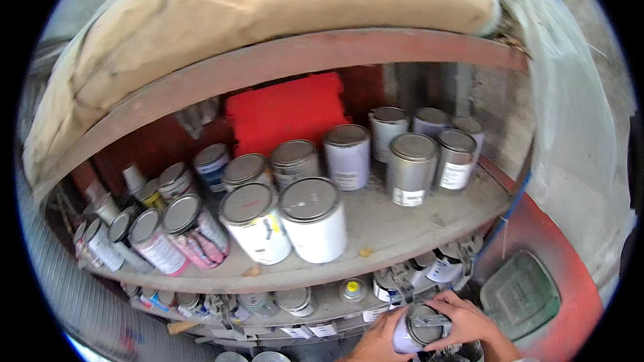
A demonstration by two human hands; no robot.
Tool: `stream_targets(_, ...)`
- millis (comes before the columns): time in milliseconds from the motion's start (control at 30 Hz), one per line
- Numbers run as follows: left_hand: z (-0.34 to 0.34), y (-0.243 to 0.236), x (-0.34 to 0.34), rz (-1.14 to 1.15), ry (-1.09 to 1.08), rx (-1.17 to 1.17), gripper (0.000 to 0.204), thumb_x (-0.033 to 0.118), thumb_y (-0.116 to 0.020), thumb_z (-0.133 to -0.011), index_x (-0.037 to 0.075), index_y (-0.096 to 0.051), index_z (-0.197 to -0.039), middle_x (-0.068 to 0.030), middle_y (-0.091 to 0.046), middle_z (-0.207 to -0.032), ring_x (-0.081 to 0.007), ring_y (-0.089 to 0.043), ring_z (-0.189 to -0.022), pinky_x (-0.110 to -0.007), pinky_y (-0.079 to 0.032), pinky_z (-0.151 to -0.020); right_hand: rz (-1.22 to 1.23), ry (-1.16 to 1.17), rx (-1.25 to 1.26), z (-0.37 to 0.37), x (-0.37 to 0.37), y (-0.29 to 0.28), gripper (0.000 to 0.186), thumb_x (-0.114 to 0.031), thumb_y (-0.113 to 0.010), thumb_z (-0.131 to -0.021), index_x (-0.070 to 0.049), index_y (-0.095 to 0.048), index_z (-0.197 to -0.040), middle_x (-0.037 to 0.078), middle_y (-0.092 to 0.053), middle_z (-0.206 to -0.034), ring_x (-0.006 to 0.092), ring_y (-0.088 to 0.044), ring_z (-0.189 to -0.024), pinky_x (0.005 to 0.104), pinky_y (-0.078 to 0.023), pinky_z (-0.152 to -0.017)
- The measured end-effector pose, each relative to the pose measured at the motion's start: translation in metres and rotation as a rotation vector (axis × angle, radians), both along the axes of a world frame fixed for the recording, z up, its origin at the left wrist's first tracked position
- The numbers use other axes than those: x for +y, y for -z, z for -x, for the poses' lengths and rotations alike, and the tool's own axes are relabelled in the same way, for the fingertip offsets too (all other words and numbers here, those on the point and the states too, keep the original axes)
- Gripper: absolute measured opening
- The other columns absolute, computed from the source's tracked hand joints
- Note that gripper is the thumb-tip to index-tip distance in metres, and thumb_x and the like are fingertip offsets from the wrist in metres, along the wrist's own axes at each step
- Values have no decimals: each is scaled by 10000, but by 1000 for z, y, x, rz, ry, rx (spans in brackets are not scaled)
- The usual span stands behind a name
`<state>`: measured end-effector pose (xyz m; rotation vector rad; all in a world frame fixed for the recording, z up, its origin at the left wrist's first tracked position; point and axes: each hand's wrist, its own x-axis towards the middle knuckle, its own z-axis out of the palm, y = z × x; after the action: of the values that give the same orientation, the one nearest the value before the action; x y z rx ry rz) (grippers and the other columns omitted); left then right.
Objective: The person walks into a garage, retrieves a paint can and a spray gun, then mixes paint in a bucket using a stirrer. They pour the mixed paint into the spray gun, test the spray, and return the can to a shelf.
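At the lower right, a lavender-sided paint can [404,339] with a dark metal lid is between my hands. My left hand [377,340] is closed around its left side. On the far and right side of the rim, my right hand [467,322] curls its fingers and thumb against the can. A flat grey strip lies across the lid; what it is, I cannot make out. The can is tilted, with its lid facing up toward me. Behind it, the lower shelf carries several more cans, some with grey mechanical lids [400,283].
Above, a curved shelf [376,228] bears several paint cans, including two large white ones [312,228]. A red panel [288,110] stands at the back. A tan rolled bundle [268,0] lies on top. At right are plastic sheeting [570,94] and a greenish plastic container [522,295].
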<state>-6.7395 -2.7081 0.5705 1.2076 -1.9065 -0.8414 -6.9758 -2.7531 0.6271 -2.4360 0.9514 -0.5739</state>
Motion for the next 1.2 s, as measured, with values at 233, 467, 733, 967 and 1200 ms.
stream_targets(233, -8, 15, -10, -45, 67, -76, 1098, 355, -882, -579, 33, -279, -1439, -260, -468, -1325, -420, -491, -1225, -461, -406, -1042, -35, -35, 72, -4, -12, 14, 896, -564, -777, -669, 61, -528, -1260, 221, -522, -1170, 398, -628, -935, 437, -539, -824)
stream_targets(467, -11, 25, -20, -25, 27, -56, 1107, 332, -904, -539, 20, -312, -1420, -256, -496, -1290, -406, -505, -1202, -466, -409, -1025, -109, -58, 29, -2, -25, 6, 863, -492, -775, -701, 71, -480, -1285, 224, -506, -1195, 400, -590, -1031, 431, -499, -892)
stream_targets(733, -22, 38, -28, 89, 81, 167, 1141, 213, -933, -474, 67, -285, -1401, -205, -474, -1354, -370, -495, -1250, -459, -421, -1033, -232, -163, -262, -4, -31, 3, 851, -398, -792, -684, 51, -453, -1323, 195, -484, -1206, 339, -509, -1136, 411, -441, -959)
stream_targets(967, -18, 35, -36, 259, 182, 319, 1149, 182, -962, -472, 92, -274, -1387, -244, -452, -1375, -404, -469, -1275, -495, -397, -1053, -530, -198, -546, 3, -28, 10, 1008, -685, -640, -687, 53, -443, -1345, 113, -457, -1195, 202, -491, -996, 255, -409, -685)
stream_targets(1200, -14, 39, -34, 329, 194, 329, 1144, 200, -969, -486, 109, -257, -1377, -267, -442, -1376, -422, -448, -1291, -512, -376, -1068, -678, -140, -733, 6, -13, 12, 1131, -765, -631, -661, 84, -410, -1376, 134, -480, -1292, 240, -493, -1125, 339, -378, -957)
